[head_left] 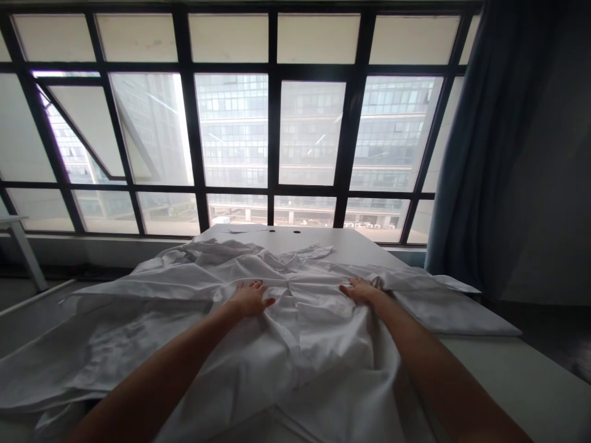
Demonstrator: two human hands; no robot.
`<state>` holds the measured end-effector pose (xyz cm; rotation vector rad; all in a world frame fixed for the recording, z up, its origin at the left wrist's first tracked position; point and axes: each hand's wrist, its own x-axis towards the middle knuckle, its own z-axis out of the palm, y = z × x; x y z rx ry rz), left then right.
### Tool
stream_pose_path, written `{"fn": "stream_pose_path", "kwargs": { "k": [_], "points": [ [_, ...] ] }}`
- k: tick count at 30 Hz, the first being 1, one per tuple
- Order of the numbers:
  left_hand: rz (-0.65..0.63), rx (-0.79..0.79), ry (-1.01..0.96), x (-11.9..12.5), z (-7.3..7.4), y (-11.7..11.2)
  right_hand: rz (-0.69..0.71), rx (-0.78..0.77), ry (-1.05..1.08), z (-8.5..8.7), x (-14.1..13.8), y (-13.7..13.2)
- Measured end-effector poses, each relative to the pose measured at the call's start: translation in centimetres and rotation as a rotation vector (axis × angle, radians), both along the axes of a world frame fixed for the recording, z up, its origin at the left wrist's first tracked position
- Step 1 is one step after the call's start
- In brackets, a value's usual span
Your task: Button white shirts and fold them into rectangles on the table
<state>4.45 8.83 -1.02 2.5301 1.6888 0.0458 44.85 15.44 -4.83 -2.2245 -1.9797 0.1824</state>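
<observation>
A large white coat (pixel 318 341), wrinkled and long-sleeved, lies spread over a white table. Its collar end is at the far side, and a seam runs down the middle. On the left of that seam my left hand (pixel 252 298) presses on the cloth, fingers stretched and thumb apart. To the right of the seam rests my right hand (pixel 362 290), its fingers also spread on the fabric, beside a dark fold. One sleeve stretches out to the left and another part of the coat reaches right. The lower part hangs toward me between my forearms.
The white table (pixel 369 249) runs to the windows (pixel 307 132) and has two dark round holes at its far end. A dark blue curtain (pixel 480 160) hangs at the right. Another white table leg (pixel 28 255) stands at the left.
</observation>
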Motion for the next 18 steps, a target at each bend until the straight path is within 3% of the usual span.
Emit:
{"fn": "stream_pose_path", "kwargs": {
  "k": [3,9,14,18],
  "points": [
    [-0.01,-0.016,-0.051,-0.2,-1.4,1.5,-0.087,-0.052,-0.023,-0.5,0.0,0.2],
    [-0.044,0.01,-0.096,-0.7,-3.3,4.4,0.005,0.267,-0.18,-0.3,-1.3,-1.0],
    [-0.076,0.02,-0.244,-1.4,-3.4,4.5,0.147,0.355,-0.098,0.1,-2.2,-3.8],
    [-0.196,0.048,-0.377,-4.1,-2.2,2.7,0.223,0.375,-0.003,0.1,0.0,-7.1]
  ]
}}
